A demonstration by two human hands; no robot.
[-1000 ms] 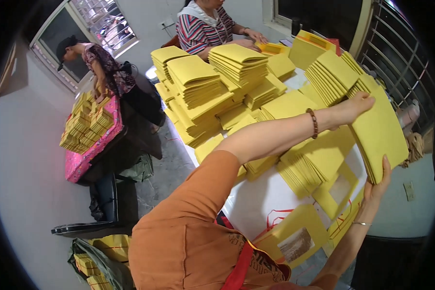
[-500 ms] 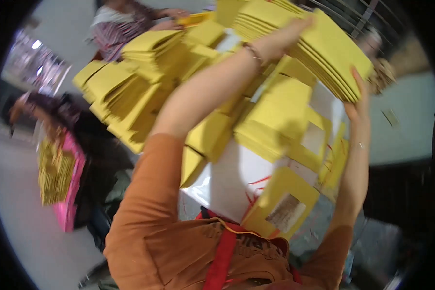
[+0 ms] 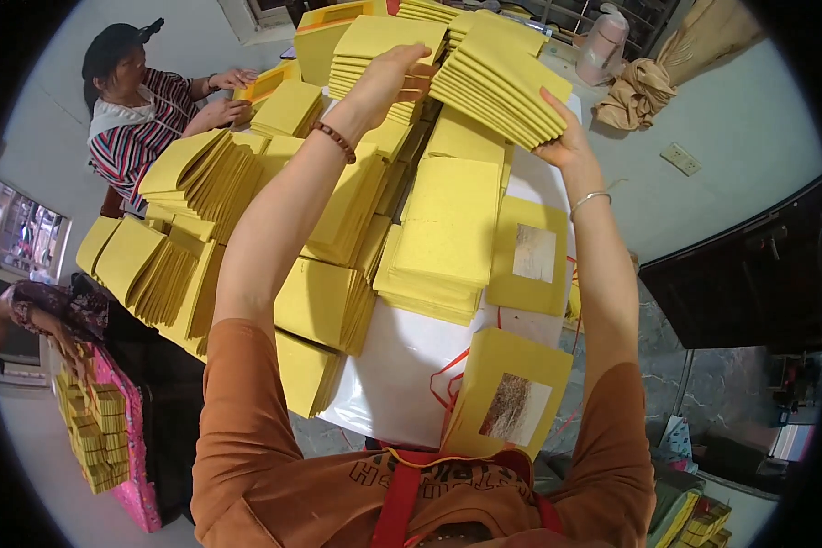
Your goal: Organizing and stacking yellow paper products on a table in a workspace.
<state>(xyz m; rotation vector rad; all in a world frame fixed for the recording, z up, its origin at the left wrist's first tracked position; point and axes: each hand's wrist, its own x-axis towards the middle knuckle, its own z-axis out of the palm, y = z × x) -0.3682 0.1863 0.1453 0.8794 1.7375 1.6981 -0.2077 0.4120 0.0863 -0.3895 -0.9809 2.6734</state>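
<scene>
A thick stack of yellow paper sheets (image 3: 502, 78) is being gripped at arm's length over the far end of the table; the right hand (image 3: 566, 137) is clamped on its near right corner, thumb on top, fingers hidden under it. The left hand (image 3: 388, 78) is being pressed against the stack's left edge, fingers curled half closed; whether it is actually pinching sheets cannot be told. The stack is being held tilted, its left end touching another yellow pile (image 3: 374, 50) just beyond the left hand. Judged step: a bundle is being squared up or set among the piles. The next move is judged to call for both hands being kept tight so sheets are not fanning out, and for a free spot to be picked. Below the forearms, more yellow piles (image 3: 438, 228) are lying on a white table cover (image 3: 402, 365); a foil-patched sheet (image 3: 511, 393) is lying nearest the body. A seated person in a striped top (image 3: 132, 137) is handling sheets far left of the left hand
</scene>
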